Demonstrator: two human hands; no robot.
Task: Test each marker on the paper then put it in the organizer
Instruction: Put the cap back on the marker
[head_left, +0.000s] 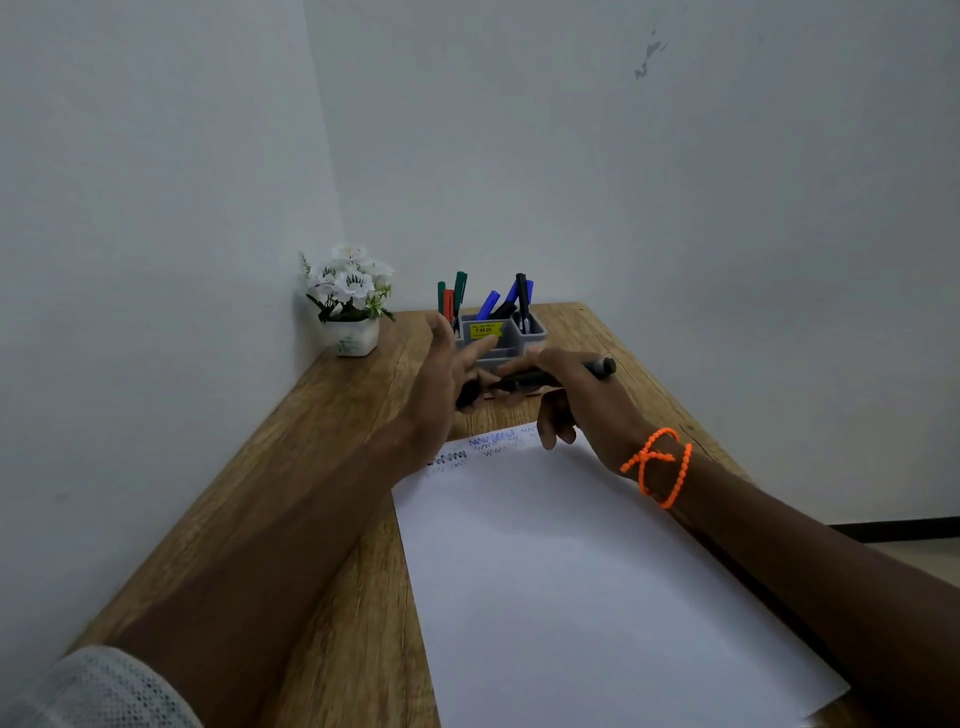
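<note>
Fingers: right hand (582, 400) curls its fingers round a black marker (550, 376) and holds it level above the far edge of the paper; left hand (441, 384) is spread, fingers straight and fanned toward the marker's left end.
Marker: lies crosswise at frame centre, its butt end sticking out past the right hand toward the right; its left end sits by the left palm, and something small and dark (467, 395) shows there, too blurred to tell whether it is a cap.
Paper: white sheet (597, 571) fills the lower centre and lower right of the frame, lying on the table (332, 415); zigzag test scribbles (488, 449) in black and blue run along its far edge, just below the hands.
Organizer: grey box (501, 338) with several compartments stands at the far end of the table, just behind the hands, with a yellow price sticker (485, 330) on its front.
Stored markers: green and red ones (451, 296) stand upright at its left side, blue ones (498, 301) lean in the middle, a black one (522, 296) stands toward the right.
Plant: small white pot of white flowers (348, 301) sits in the table's far left corner, near the organizer but apart from it.
Wrist: orange beaded band (660, 465) loops round the right wrist.
Sleeve: pale knit cuff (104, 691) shows on the left arm in the lower left corner.
Walls: plain pale walls (675, 182) meet in a corner behind the plant.
</note>
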